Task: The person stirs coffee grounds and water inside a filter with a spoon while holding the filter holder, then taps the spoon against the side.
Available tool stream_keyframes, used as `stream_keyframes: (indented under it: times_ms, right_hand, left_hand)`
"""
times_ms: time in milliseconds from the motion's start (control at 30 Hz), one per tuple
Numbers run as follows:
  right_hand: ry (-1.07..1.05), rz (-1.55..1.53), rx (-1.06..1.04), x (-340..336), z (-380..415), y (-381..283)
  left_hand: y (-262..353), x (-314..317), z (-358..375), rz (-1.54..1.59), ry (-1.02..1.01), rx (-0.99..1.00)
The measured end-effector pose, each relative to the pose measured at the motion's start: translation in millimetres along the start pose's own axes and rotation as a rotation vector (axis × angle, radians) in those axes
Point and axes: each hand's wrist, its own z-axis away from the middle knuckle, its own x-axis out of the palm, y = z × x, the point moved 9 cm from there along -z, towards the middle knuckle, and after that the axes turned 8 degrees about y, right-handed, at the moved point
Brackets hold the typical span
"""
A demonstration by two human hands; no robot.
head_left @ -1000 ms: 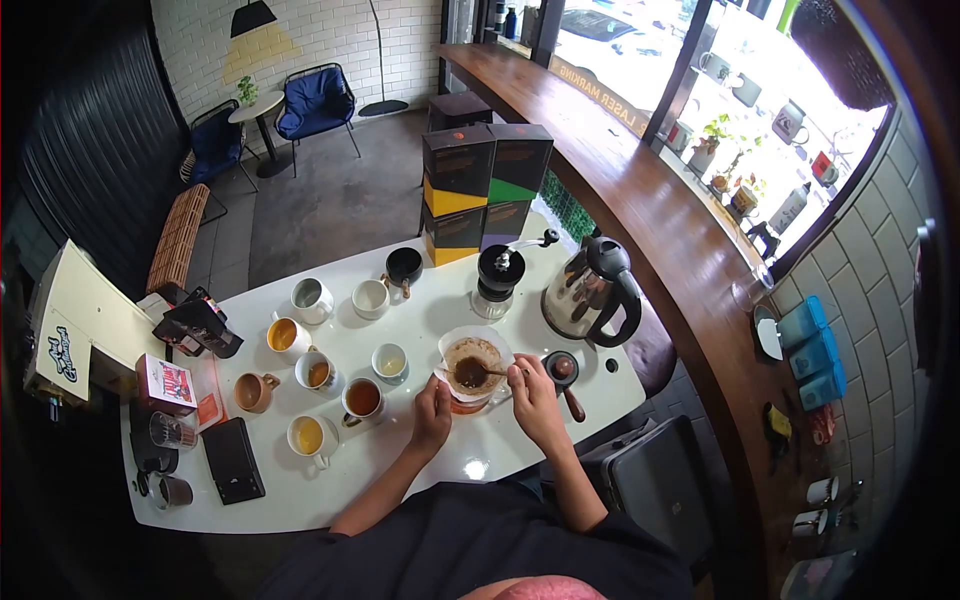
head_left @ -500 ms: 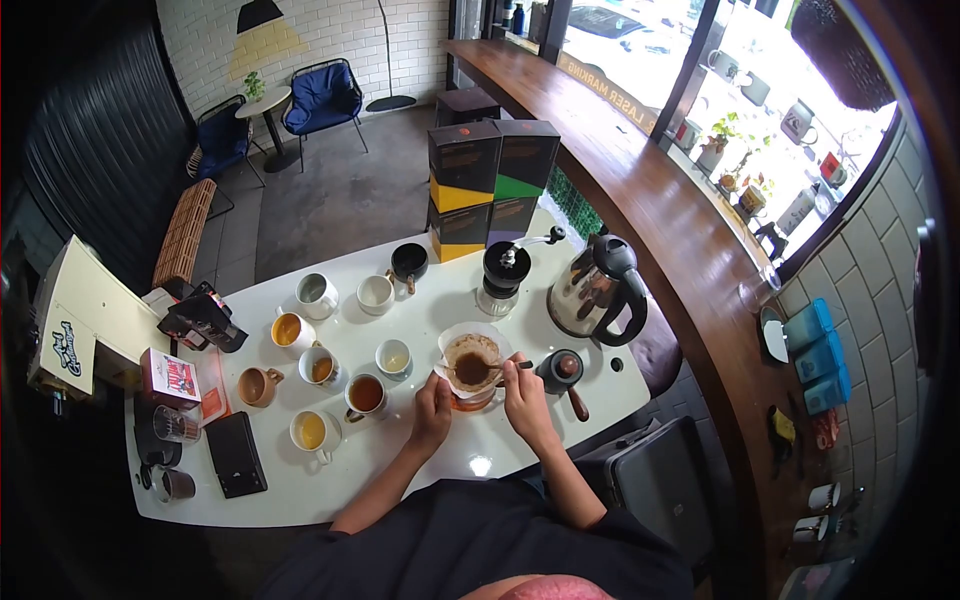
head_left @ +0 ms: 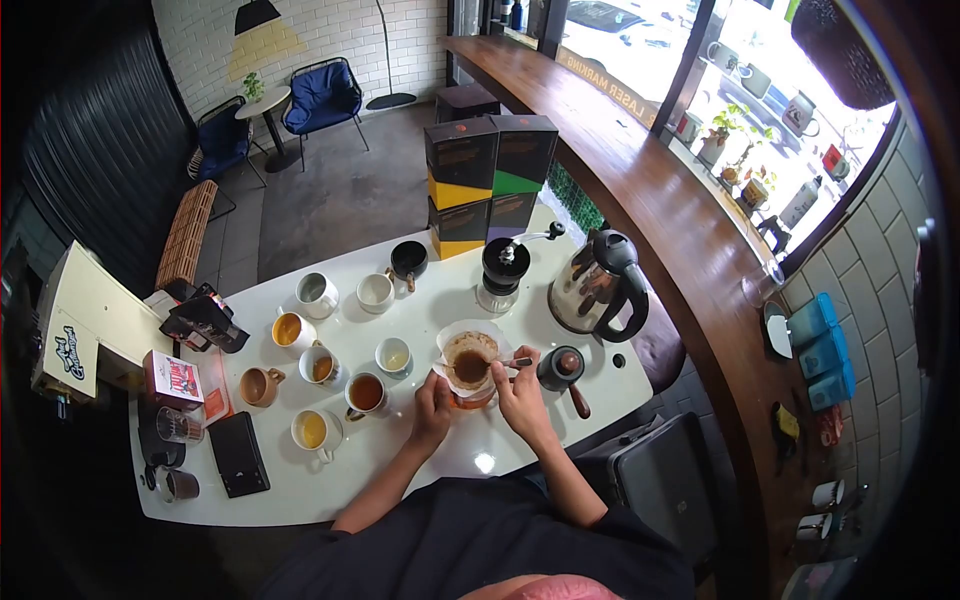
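Note:
A paper filter with wet brown coffee grounds sits on a glass vessel near the table's front edge. My left hand is closed at the left side of the vessel, its fingers against it. In my right hand a thin spoon is pinched, its handle sticking out to the right and its other end over the filter. A cup of dark tea-coloured liquid stands left of my left hand. To the right of my right hand is a dark pot with a wooden handle.
Several cups, one of them brown, stand on the white table's left half. A hand grinder, a steel kettle and stacked boxes are behind the filter. A black scale lies at the left. A wooden counter curves along the right.
My right hand has shifted slightly left, and the spoon's handle now shows more beyond the fingers. My left hand holds almost the same place.

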Motion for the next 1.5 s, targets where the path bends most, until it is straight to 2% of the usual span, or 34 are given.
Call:
stream_keyframes:
  times_ms: [67,200,367,667,1067,1500]
  right_hand:
    - [-0.028,-0.024,0.053,3.2,0.5,9.2]
    - [-0.018,-0.011,0.012,-0.8,-0.6,-1.4]
    - [-0.191,-0.075,0.188,8.7,2.2,-3.9]
    - [-0.212,-0.033,0.153,7.7,0.5,-2.4]
    - [-0.245,-0.047,0.175,4.0,5.7,-10.8]
    - [-0.259,-0.087,0.159,-0.2,13.0,-16.0]
  left_hand:
    - [-7.7,1.5,0.2,0.066,0.009,-0.013]
    - [-18.7,1.9,1.9,0.066,0.016,-0.028]
    - [1.4,-0.3,-0.2,-0.016,0.02,0.013]
    - [-25.4,1.1,5.9,0.097,0.029,-0.017]
    - [-10.1,0.6,7.2,0.123,0.007,-0.025]
    - [-20.2,0.2,11.4,0.134,-0.022,-0.073]
